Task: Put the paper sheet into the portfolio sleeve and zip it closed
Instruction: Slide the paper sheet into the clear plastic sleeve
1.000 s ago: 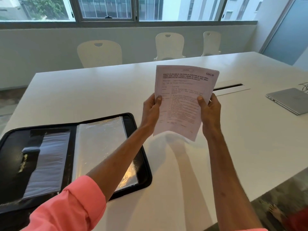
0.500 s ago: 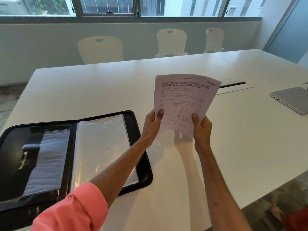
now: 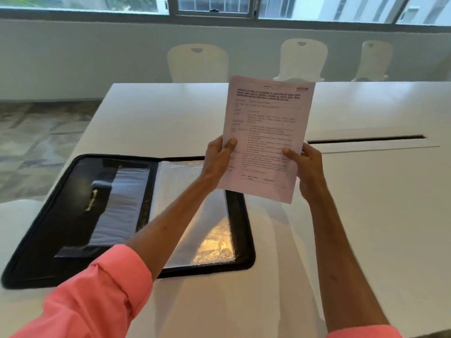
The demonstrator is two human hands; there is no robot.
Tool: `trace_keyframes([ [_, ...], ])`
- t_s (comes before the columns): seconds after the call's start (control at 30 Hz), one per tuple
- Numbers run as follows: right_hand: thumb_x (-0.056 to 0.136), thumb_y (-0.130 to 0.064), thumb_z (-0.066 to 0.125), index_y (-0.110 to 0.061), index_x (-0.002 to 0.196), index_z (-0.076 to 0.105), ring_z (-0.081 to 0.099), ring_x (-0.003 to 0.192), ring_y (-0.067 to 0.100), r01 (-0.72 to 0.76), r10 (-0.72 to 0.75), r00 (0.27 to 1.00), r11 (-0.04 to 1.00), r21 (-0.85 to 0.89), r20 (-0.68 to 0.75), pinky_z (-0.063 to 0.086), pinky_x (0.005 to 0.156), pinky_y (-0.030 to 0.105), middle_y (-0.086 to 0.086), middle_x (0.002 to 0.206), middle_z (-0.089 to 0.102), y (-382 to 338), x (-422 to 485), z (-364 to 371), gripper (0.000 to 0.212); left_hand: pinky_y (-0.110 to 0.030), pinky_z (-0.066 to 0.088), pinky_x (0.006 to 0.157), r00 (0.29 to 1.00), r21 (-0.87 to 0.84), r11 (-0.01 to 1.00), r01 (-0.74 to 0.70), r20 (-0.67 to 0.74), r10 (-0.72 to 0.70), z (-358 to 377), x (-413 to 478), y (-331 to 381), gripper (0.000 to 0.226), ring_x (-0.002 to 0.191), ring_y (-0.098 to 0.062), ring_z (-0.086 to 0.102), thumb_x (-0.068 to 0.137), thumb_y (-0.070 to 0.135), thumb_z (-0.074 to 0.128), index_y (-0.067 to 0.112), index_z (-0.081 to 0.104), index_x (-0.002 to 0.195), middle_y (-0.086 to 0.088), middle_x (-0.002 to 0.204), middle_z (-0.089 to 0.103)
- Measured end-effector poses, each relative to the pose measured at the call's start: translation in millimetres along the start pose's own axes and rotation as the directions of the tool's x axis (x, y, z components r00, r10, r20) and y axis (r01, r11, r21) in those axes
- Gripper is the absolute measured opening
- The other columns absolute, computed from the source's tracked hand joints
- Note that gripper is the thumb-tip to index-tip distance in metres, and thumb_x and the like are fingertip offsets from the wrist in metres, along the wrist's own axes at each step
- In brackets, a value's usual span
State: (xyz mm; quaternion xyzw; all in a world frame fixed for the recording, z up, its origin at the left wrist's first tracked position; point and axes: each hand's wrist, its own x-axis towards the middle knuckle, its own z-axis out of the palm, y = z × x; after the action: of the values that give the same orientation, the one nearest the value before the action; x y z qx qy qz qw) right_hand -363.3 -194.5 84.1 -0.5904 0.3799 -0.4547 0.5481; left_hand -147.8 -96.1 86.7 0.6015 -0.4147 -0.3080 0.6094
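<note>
Both hands, the left hand [image 3: 219, 156] and right hand [image 3: 308, 167], pinched the thin printed paper sheet [image 3: 267, 132] by its side edges, upright above the smooth white surface [image 3: 366, 228]. The black zippered portfolio [image 3: 73, 215] lay open flat, its glossy, crinkled clear sleeve [image 3: 210, 240] exposed beneath the left forearm.

One head-worn view looks forward and down from the near edge of the white table [image 3: 366, 240], close above the person's raised forearms. It faces the far edge, where chairs [image 3: 197, 63] stand below a window [image 3: 214, 6].
</note>
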Motion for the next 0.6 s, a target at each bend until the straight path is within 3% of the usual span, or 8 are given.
trace_keyframes([
  [0.2,0.092,-0.031,0.073,-0.023,0.122,0.081,0.081,0.104,0.037,-0.112,0.115,0.954,0.993,-0.028,0.275,0.065,0.089,0.058,0.007,0.117,0.084,2,23,65,0.032,-0.020,0.063,0.066,0.990,0.025,0.995,0.093,-0.105,-0.090,-84,5,-14,0.024,0.086,-0.012,0.083,0.114,0.023,0.055,0.015,0.074,0.126,0.006,0.102,0.084],
  [0.33,0.102,-0.029,0.073,-0.020,0.129,0.077,0.082,0.103,0.035,-0.117,0.137,0.910,0.990,-0.076,0.392,0.068,0.085,0.056,0.008,0.118,0.084,13,39,104,0.029,-0.021,0.064,0.068,0.974,0.006,0.988,0.156,-0.168,-0.153,-126,6,-22,0.021,0.088,-0.011,0.083,0.113,0.022,0.057,0.023,0.075,0.124,0.010,0.099,0.085],
  [0.47,0.102,-0.028,0.073,-0.015,0.133,0.074,0.081,0.106,0.035,-0.151,0.202,0.847,0.978,-0.141,0.491,0.068,0.083,0.048,0.009,0.119,0.083,23,51,130,0.034,-0.023,0.065,0.068,0.961,-0.033,0.979,0.202,-0.185,-0.205,-156,3,-32,0.022,0.090,-0.013,0.083,0.112,0.019,0.057,0.020,0.075,0.125,0.007,0.100,0.085],
  [0.6,0.102,-0.027,0.075,-0.011,0.137,0.070,0.081,0.108,0.035,-0.174,0.252,0.782,0.967,-0.188,0.571,0.069,0.085,0.050,0.012,0.125,0.081,28,63,139,0.039,-0.022,0.064,0.067,0.953,-0.029,0.966,0.256,-0.161,-0.257,-174,5,-41,0.022,0.086,-0.010,0.083,0.112,0.019,0.059,0.017,0.075,0.127,0.004,0.100,0.085],
])
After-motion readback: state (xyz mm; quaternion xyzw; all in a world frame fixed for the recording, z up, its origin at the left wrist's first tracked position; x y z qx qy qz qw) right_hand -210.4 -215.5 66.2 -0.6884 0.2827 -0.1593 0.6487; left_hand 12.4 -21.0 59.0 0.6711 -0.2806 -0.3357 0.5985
